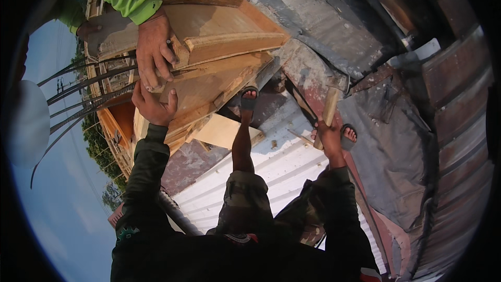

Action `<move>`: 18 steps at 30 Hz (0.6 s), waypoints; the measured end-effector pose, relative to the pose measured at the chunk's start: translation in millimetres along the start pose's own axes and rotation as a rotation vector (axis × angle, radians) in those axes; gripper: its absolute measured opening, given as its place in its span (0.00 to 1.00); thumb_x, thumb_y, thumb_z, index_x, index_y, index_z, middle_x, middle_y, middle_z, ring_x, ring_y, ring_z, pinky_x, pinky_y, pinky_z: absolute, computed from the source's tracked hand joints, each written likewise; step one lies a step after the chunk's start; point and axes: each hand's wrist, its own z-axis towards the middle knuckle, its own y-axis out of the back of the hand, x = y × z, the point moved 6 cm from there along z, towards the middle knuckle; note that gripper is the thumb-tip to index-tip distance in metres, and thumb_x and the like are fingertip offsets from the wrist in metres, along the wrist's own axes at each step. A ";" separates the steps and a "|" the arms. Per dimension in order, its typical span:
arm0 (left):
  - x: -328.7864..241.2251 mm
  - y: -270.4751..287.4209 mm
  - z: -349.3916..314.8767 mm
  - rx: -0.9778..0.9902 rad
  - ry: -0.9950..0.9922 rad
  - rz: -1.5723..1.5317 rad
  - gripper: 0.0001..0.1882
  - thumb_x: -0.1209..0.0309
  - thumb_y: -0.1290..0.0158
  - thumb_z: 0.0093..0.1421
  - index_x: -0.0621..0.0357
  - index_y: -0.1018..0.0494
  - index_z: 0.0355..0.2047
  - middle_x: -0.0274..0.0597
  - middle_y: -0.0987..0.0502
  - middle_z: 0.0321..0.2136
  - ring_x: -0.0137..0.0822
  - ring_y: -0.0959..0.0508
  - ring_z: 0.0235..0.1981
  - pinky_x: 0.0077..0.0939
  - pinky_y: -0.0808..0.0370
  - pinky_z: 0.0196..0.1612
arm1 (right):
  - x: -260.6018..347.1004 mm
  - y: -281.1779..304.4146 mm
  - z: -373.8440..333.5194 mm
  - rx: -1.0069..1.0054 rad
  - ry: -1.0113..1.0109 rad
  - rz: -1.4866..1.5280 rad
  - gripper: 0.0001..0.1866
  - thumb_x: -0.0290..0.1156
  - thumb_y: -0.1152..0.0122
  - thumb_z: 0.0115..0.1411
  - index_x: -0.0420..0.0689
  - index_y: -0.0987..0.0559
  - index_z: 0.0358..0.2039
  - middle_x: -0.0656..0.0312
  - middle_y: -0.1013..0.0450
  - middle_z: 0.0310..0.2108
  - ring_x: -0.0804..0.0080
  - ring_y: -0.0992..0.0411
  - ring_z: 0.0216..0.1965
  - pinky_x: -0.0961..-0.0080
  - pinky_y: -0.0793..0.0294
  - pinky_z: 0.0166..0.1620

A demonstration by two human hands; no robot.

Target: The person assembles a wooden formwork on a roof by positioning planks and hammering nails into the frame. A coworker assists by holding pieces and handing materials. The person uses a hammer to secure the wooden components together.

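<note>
My left hand [155, 108] is at the edge of a wooden formwork box [235, 47], thumb raised and spread from the fingers. Its fingertips come close to a co-worker's hand [155, 47] in a bright green sleeve, which presses on the same boards. Dark bars [99, 81] stick out to the left beside both hands. Down on the right, my right hand [330, 138] is closed round the pale wooden handle of a hammer [329, 105]. The hammer's grey head, at the upper end, blends into the rubble behind it.
White corrugated roofing [209, 198] slopes under my legs. My sandalled feet stand on a ledge and beside a red metal edge [308, 91]. Crumpled grey sheeting [386, 151] and rusty roof panels [459, 125] lie to the right. A loose plywood piece [222, 130] sits below the formwork. Open sky shows left.
</note>
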 end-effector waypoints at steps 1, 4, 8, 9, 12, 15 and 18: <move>-0.5 0.4 1.9 0.024 -0.013 -0.014 0.44 0.52 0.38 0.53 0.69 0.38 0.62 0.63 0.37 0.56 0.57 0.35 0.56 0.47 0.35 0.58 | -3.8 -7.3 0.4 -0.017 -0.021 0.086 0.13 0.31 0.39 0.63 0.40 0.28 0.44 0.61 0.29 0.27 0.73 0.29 0.19 0.75 0.30 0.20; 0.6 5.2 0.1 0.097 -0.046 -0.062 0.45 0.54 0.38 0.52 0.71 0.40 0.63 0.65 0.38 0.57 0.58 0.36 0.56 0.48 0.36 0.57 | -19.0 -25.9 -1.4 -0.106 -0.068 0.313 0.13 0.32 0.39 0.63 0.41 0.29 0.45 0.62 0.31 0.25 0.73 0.32 0.17 0.73 0.30 0.19; 0.4 7.7 -1.3 0.157 -0.023 -0.147 0.46 0.56 0.39 0.53 0.73 0.43 0.64 0.66 0.42 0.58 0.60 0.40 0.58 0.50 0.40 0.60 | -44.9 -67.5 -5.3 -0.247 -0.082 0.471 0.12 0.35 0.42 0.65 0.42 0.29 0.44 0.61 0.32 0.25 0.72 0.32 0.18 0.72 0.30 0.19; 0.5 4.9 -3.4 0.165 -0.008 -0.168 0.46 0.57 0.40 0.53 0.73 0.43 0.64 0.66 0.42 0.59 0.60 0.41 0.59 0.50 0.41 0.61 | -54.9 -79.3 -10.2 -0.280 -0.103 0.518 0.12 0.35 0.43 0.65 0.42 0.30 0.44 0.61 0.32 0.25 0.72 0.32 0.18 0.72 0.30 0.20; 0.0 10.9 -5.2 0.206 0.107 -0.252 0.46 0.57 0.42 0.55 0.73 0.47 0.66 0.66 0.46 0.61 0.59 0.44 0.62 0.52 0.44 0.64 | -87.3 -121.1 -19.4 -0.334 -0.166 0.709 0.13 0.38 0.45 0.67 0.46 0.33 0.45 0.61 0.33 0.25 0.72 0.32 0.19 0.71 0.29 0.20; -31.0 27.7 -28.7 0.043 0.090 -0.699 0.43 0.56 0.45 0.60 0.72 0.49 0.67 0.64 0.51 0.63 0.55 0.46 0.65 0.53 0.45 0.66 | -119.0 -164.7 -15.6 -0.353 -0.147 0.863 0.11 0.38 0.46 0.67 0.50 0.33 0.45 0.61 0.33 0.27 0.71 0.33 0.20 0.71 0.29 0.22; -92.8 -9.1 -84.7 0.314 0.061 -1.015 0.38 0.55 0.48 0.63 0.71 0.43 0.64 0.59 0.45 0.61 0.51 0.37 0.61 0.48 0.36 0.62 | -149.7 -194.4 7.5 -0.356 -0.132 0.988 0.11 0.39 0.46 0.68 0.51 0.33 0.45 0.62 0.32 0.26 0.72 0.33 0.20 0.71 0.28 0.22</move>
